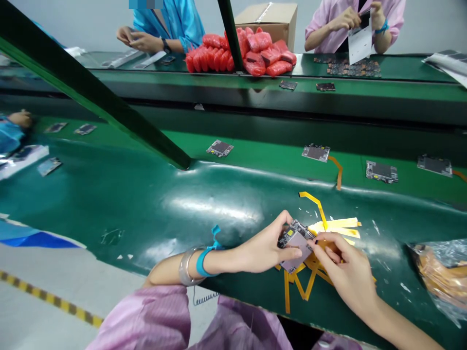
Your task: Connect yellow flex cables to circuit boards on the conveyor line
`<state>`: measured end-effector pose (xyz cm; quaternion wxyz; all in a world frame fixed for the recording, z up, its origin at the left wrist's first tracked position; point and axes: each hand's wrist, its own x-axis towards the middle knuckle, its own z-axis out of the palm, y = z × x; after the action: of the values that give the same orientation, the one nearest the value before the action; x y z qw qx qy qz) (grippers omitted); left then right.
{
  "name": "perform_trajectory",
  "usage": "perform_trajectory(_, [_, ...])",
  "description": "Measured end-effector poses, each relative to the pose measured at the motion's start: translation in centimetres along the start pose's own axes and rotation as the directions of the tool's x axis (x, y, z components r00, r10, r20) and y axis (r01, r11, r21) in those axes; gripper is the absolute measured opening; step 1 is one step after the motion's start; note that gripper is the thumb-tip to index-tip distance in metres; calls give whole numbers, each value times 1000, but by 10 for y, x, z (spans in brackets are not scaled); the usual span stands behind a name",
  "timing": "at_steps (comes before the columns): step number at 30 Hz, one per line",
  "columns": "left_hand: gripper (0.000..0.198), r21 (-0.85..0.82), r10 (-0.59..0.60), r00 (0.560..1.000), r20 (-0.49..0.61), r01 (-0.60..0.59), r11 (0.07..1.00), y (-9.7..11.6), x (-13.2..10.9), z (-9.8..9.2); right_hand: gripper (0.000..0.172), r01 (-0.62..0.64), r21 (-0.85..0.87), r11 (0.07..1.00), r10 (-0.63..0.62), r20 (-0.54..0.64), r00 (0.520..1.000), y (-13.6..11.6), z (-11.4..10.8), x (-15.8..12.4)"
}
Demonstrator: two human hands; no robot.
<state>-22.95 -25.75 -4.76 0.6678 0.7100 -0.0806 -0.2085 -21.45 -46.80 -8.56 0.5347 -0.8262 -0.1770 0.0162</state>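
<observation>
My left hand (pixel 272 245) grips a circuit board (pixel 297 245) by its edges, thumb across its grey shield plate, a yellow square near the top. At the board's right edge, my right hand (pixel 341 267) pinches the dark end of an orange flex cable (pixel 316 241); most of that cable is hidden by the fingers. Beneath both hands lies a loose pile of orange flex cables (pixel 310 284). One bent flex cable (pixel 316 201) sticks out beyond the pile, by some pale yellow strips (pixel 339 223).
Boards (pixel 220 148) lie spaced along the green belt (pixel 262 165); one board (pixel 315 152) has a cable attached. A plastic bag of cables (pixel 443 277) sits at right. A green post (pixel 109 107) slants across the left. Co-workers' hands (pixel 146 41), red bundles (pixel 255 48) and a carton (pixel 268 19) are opposite.
</observation>
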Motion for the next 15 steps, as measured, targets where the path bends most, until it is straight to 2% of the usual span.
perform_trajectory(3, [38,-85,-89,996,12,89,992,5,7,-6,24,-115,188,975,99,94,991,-8,-10,-4])
perform_trajectory(5, [35,-46,-103,995,-3,103,994,7,11,-10,23,-217,264,940,172,184,968,-14,-17,-5])
perform_trajectory(7, [33,22,-98,995,20,97,995,7,13,-12,30,-268,255,929,197,274,941,-19,-21,-4])
perform_trajectory(12, [26,56,-56,986,158,48,997,2,11,-15,25,-240,258,936,131,378,916,-20,-19,0])
perform_trajectory(15, [22,67,-56,982,180,44,997,1,9,-15,22,-247,240,939,132,411,902,-17,-17,1])
